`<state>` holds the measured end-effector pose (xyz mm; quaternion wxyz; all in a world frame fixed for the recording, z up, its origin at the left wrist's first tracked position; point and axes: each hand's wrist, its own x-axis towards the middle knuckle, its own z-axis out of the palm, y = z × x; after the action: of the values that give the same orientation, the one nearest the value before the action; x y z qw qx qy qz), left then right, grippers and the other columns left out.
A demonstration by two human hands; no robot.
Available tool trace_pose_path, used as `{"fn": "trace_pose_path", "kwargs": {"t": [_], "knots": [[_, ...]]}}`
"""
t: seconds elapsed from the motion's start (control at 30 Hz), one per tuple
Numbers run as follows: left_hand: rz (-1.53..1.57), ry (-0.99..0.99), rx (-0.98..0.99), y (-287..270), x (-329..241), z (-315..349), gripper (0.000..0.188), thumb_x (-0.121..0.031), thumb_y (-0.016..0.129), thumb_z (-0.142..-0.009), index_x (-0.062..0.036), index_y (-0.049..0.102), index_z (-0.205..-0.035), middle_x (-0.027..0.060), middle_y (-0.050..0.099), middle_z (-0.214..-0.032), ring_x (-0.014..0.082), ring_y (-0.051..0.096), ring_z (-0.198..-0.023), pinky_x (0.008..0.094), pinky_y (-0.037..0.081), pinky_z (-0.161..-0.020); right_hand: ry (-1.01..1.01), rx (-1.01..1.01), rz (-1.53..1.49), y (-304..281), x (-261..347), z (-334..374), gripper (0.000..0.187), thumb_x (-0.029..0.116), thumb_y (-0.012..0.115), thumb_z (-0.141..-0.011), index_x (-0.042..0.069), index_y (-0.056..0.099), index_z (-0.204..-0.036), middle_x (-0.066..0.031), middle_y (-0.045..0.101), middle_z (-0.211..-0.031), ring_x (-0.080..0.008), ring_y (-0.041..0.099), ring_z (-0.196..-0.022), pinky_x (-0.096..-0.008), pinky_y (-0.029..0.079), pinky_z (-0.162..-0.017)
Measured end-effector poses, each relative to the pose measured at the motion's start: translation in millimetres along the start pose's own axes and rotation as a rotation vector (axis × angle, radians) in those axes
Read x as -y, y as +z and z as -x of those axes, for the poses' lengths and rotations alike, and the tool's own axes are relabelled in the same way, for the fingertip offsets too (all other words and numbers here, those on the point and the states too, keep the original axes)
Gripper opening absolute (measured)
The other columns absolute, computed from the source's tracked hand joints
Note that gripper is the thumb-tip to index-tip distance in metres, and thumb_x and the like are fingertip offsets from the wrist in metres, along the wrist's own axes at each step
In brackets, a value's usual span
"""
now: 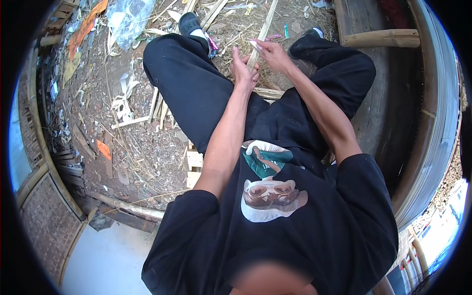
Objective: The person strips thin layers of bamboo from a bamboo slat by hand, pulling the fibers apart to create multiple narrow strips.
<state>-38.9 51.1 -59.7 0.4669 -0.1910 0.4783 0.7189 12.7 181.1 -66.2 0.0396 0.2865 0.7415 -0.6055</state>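
Note:
A long, pale bamboo strip (267, 27) slants up and away from between my legs. My left hand (243, 73) is closed round its near end, with the thumb pointing up along it. Higher on the same strip, my right hand (274, 56) pinches at its right edge with thumb and forefinger. Something small and whitish shows at those fingertips, too small to name. Both hands are above the ground between my bent knees.
Bamboo offcuts (156, 107), shavings and scraps litter the dirt floor. A clear plastic bag (129, 22) lies at the far left, near an orange strip (87, 28). A wooden beam (381, 38) stands off to the right, and a woven panel (51, 216) at the lower left.

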Motion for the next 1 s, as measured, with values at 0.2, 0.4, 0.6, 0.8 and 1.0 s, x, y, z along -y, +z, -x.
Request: {"fn": "trace_pose_path", "kwargs": {"t": [0.2, 0.4, 0.6, 0.8, 1.0], "knots": [[-0.011, -0.019, 0.022, 6, -1, -7, 0.071, -0.065, 0.033, -0.088, 0.0021, 0.055, -0.101, 0.0059, 0.051, -0.057, 0.0098, 0.031, -0.032, 0.0229, 0.024, -0.03, 0.055, 0.018, -0.14, -1, -7, -4, 0.035, 0.016, 0.047, -0.096, 0.016, 0.053, -0.131, 0.0034, 0.052, -0.064, -0.0058, 0.043, -0.053, -0.0231, 0.038, -0.05], [-0.121, 0.026, 0.087, 2, -3, -10, 0.064, -0.057, 0.038, -0.091, 0.002, 0.062, -0.09, 0.0054, 0.054, -0.059, 0.0096, 0.036, -0.035, 0.0239, 0.032, -0.034, -0.02, -0.029, -0.126, -1, -8, -9, 0.033, 0.016, 0.046, -0.097, 0.015, 0.054, -0.13, 0.0036, 0.049, -0.064, -0.0042, 0.043, -0.053, -0.022, 0.036, -0.048], [-0.11, 0.018, 0.204, 5, -8, -6, 0.066, -0.062, 0.034, -0.089, -0.0018, 0.061, -0.094, 0.0048, 0.054, -0.062, 0.0094, 0.037, -0.037, 0.0241, 0.035, -0.04, -0.028, -0.044, -0.181, -10, 3, -10, 0.029, 0.013, 0.049, -0.095, 0.016, 0.063, -0.12, 0.0006, 0.056, -0.065, -0.0066, 0.046, -0.055, -0.0228, 0.038, -0.052], [-0.057, 0.103, 0.216, 7, -7, -2, 0.073, -0.067, 0.032, -0.088, -0.0005, 0.06, -0.094, 0.005, 0.054, -0.06, 0.0092, 0.036, -0.037, 0.024, 0.035, -0.039, -0.172, -0.22, 0.055, -7, 13, -7, 0.031, 0.006, 0.048, -0.091, 0.014, 0.064, -0.117, -0.0057, 0.064, -0.073, -0.0113, 0.052, -0.061, -0.0271, 0.044, -0.06], [-0.085, 0.152, 0.089, 7, -3, -1, 0.083, -0.069, 0.033, -0.087, 0.0082, 0.06, -0.1, 0.0046, 0.052, -0.056, 0.0087, 0.039, -0.036, 0.0225, 0.031, -0.032, -0.176, -0.147, 0.122, 3, -6, -9, 0.035, 0.006, 0.046, -0.093, 0.016, 0.061, -0.123, 0.0013, 0.052, -0.07, -0.0074, 0.041, -0.06, -0.024, 0.039, -0.058]]}}
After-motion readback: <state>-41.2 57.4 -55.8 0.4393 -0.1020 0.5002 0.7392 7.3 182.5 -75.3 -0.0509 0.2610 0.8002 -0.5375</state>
